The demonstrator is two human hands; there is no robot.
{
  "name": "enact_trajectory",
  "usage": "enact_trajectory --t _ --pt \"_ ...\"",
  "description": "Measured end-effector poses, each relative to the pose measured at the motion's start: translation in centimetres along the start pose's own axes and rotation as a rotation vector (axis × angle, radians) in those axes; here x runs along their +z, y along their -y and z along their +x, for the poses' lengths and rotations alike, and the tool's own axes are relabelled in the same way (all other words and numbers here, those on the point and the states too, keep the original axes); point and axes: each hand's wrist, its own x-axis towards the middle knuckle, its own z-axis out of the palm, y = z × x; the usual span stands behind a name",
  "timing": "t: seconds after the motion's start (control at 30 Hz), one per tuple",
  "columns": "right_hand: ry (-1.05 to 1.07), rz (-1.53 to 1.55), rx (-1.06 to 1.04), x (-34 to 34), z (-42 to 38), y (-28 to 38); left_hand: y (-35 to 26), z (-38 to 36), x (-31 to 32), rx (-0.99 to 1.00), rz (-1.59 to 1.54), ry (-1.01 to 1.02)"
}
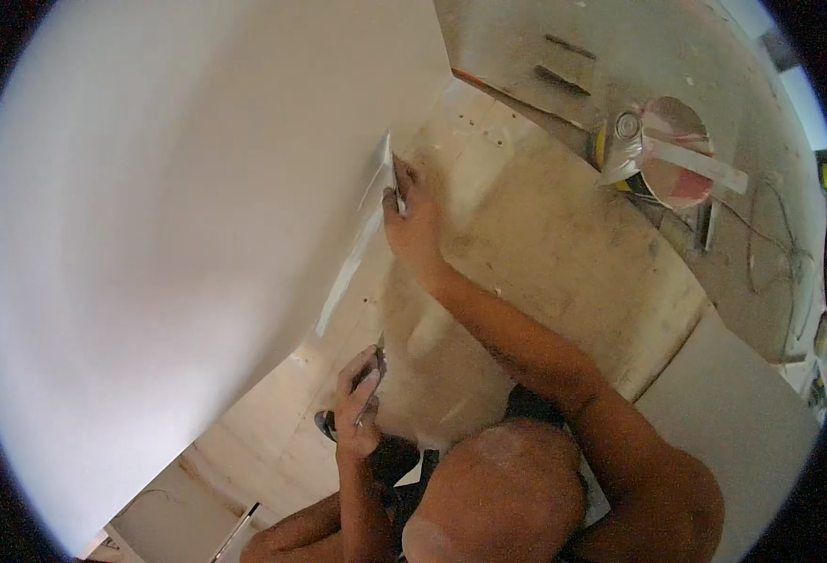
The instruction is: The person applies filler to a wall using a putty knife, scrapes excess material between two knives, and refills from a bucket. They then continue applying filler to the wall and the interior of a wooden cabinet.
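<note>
My right hand [412, 220] is closed around the handle end of a putty knife [378, 174]. Its wide pale blade lies against the lower edge of a large white panel [169, 188]. Below the blade, a streak of wet-looking white filler [346, 281] runs along the join between panel and beige board. Nearer my body, my left hand [357, 413] has its fingers curled round a small dark-edged object [376, 361]; its kind is mostly hidden by the fingers.
My bare knee [498, 488] rests on the stained beige board [573, 244]. At the right stand a tin [625, 141] and a round reddish lid [676, 178] with a flat pale strip [700, 164] across it. A cord [756, 235] and dark strips [562, 80] lie on the dusty floor.
</note>
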Motion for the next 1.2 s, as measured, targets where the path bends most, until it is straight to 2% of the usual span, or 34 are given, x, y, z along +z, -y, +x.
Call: enact_trajectory --t 0.13,0.23,0.3,0.33,0.4,0.43,0.47,0.5,0.53,0.6,0.63,0.67,0.73,0.77,0.8,0.83,0.87,0.9,0.93,0.97,1.0,1.03,1.1,1.17,1.2 --pt "0.028 0.068 0.125 2.6 -3.5 0.3 -0.4 -0.6 -0.2 -0.063 -0.206 -0.122" --pt "-0.04 -0.001 0.081 4.5 -5.4 0.6 -1.0 -1.6 -0.5 -0.155 -0.23 -0.207" --pt "-0.03 0.011 0.096 5.2 -6.4 1.8 -1.7 -1.9 -0.6 -0.214 -0.354 -0.349" --pt "-0.021 0.019 0.095 5.1 -6.9 2.1 -1.5 -2.2 -0.3 -0.212 -0.354 -0.356" --pt "0.028 0.08 0.106 4.4 -7.9 2.8 -1.0 -2.3 0.1 -0.284 -0.623 -0.532" --pt "0.068 0.14 0.113 4.1 -8.0 2.9 -0.7 -2.0 0.3 -0.28 -0.627 -0.535" --pt "0.069 0.137 0.111 3.2 -8.1 2.7 -0.3 -1.8 0.5 -0.357 -0.838 -0.605" --pt "0.201 0.215 0.164 1.9 -8.1 2.3 0.1 -1.5 0.6 -0.43 -1.046 -0.673" --pt "0.336 0.29 0.218 0.6 -8.0 1.9 0.4 -1.1 0.7 -0.428 -1.048 -0.675" --pt "0.297 0.356 0.16 -2.5 -8.0 3.1 1.0 -0.2 0.7 -0.406 -1.223 -0.482" --pt "0.253 0.418 0.099 -4.2 -7.9 4.1 -0.1 1.3 1.0 -0.534 -1.166 -0.517" --pt "0.255 0.419 0.096 -6.1 -7.9 5.3 0.5 2.1 1.2 -0.531 -1.167 -0.518" --pt "0.475 0.329 -0.193 -9.1 -8.2 7.5 1.9 3.5 1.6 -0.687 -1.462 -0.416" --pt "0.475 0.329 -0.195 -9.3 -8.8 7.6 0.4 5.0 2.6 -0.716 -1.176 -0.493" --pt "0.54 0.361 -0.353 -9.6 -9.3 7.7 -1.1 6.5 3.1 -0.714 -1.18 -0.488" --pt "0.605 0.387 -0.516 -9.8 -9.3 7.7 -2.4 8.0 3.6 -0.766 -1.194 -0.569" --pt "0.603 0.376 -0.518 -9.8 -9.4 7.1 -3.1 8.7 4.0 -0.824 -1.207 -0.648" --pt "0.565 0.319 -0.358 -9.5 -9.6 5.8 -2.1 7.9 2.4 -0.66 -1.249 -0.248" --pt "0.518 0.265 -0.202 -9.2 -9.5 4.7 -3.0 8.1 2.4 -0.658 -1.253 -0.231" --pt "0.588 0.063 -0.231 -9.8 -8.0 3.6 -4.6 8.5 2.1 -0.589 -1.051 -0.218" --pt "0.651 -0.009 -0.28 -10.1 -6.3 2.0 -5.4 8.5 2.0 -0.518 -0.85 -0.213" --pt "0.719 -0.076 -0.323 -10.0 -4.8 0.4 -5.5 8.1 1.9 -0.52 -0.85 -0.211" --pt "0.356 -0.009 -0.394 -8.8 -1.0 -1.8 -5.7 7.4 1.8 -0.511 -0.869 -0.127" --pt "0.032 -0.089 -0.276 -8.6 3.2 -0.5 -5.6 6.3 2.4 -0.507 -0.876 -0.089" --pt "-0.06 -0.072 -0.319 -8.4 5.7 -0.3 -5.4 6.1 2.7 -0.535 -1.022 -0.074"
